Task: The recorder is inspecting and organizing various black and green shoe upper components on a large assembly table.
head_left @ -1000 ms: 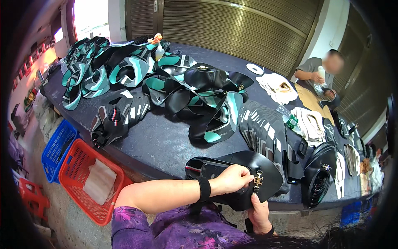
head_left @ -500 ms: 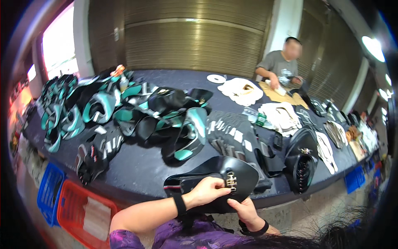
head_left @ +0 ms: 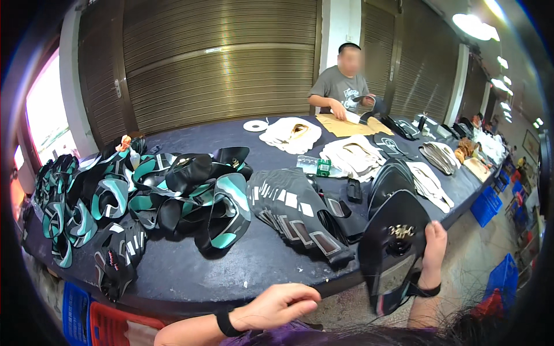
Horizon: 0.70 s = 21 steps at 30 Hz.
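My right hand (head_left: 434, 248) grips the right edge of a black shoe upper (head_left: 385, 222) with a gold-coloured metal ornament. This upper is raised upright at the table's front edge, its lower end hanging over the edge. Right behind it stands a stack of similar black uppers (head_left: 392, 177), partly hidden. My left hand (head_left: 278, 305) is in front of the table edge, fingers loosely bent and apart from the thumb, with nothing in it. Beyond it lies a fanned row of flat dark grey pieces (head_left: 283, 199) with white labels.
A heap of black and teal uppers (head_left: 222, 202) covers the table's left. White cloth bundles (head_left: 352, 155), a plastic bottle (head_left: 319, 166) and a white roll (head_left: 255, 126) lie farther back. A person (head_left: 343, 86) works across the table. Red (head_left: 112, 320) and blue crates (head_left: 487, 205) stand below.
My right hand has carried the upper right and turned it upright beside the stack. My left hand has let go of it. The view has swung to the right.
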Available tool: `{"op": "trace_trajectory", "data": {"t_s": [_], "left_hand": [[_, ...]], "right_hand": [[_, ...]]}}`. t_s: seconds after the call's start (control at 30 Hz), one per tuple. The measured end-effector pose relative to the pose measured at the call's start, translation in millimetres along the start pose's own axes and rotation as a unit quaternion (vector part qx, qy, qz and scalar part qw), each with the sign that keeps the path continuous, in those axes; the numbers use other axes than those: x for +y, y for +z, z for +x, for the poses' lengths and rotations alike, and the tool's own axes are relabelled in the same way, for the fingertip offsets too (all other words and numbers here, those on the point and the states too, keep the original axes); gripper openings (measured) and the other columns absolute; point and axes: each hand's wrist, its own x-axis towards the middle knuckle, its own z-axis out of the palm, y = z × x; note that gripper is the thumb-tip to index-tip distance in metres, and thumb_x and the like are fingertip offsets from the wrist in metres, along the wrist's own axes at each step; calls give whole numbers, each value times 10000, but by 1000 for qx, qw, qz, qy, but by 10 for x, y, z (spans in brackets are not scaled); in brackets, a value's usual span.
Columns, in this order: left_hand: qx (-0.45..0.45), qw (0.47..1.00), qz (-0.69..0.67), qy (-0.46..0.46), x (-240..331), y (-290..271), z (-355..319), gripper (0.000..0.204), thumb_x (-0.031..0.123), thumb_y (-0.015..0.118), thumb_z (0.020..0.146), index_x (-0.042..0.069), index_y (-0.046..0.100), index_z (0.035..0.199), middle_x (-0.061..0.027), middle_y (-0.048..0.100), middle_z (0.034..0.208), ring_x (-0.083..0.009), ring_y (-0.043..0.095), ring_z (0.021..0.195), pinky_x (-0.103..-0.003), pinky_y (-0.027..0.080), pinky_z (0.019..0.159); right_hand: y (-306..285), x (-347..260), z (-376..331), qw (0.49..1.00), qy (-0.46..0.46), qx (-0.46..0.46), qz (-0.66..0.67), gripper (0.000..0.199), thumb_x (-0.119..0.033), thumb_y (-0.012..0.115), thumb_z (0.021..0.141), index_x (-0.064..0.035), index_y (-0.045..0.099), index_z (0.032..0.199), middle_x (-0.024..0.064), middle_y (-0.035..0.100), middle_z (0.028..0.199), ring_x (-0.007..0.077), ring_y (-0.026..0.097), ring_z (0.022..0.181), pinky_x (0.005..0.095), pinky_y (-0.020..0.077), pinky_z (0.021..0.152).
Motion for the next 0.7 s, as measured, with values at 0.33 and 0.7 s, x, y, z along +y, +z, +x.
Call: {"op": "trace_trajectory", "data": {"t_s": [0.33,0.7], "left_hand": [[35,991,-55,-117,-396,-149,82,184,142,489,875,-10,579,926,-29,581,805,-82,535,727,-219,448,673],[-24,961,-40,-273,-494,-258,-112,275,235,511,872,3,567,1008,-32,584,885,-92,528,836,-241,432,753]], "right_hand": [[-35,1436,1249,994,29,91,-57,248,-214,558,827,-46,548,646,-6,531,614,76,433,556,256,340,514],[-430,1140,1004,888,7,24,-460,346,-231,615,737,-67,501,1020,161,576,892,317,545,785,374,431,668]]}}
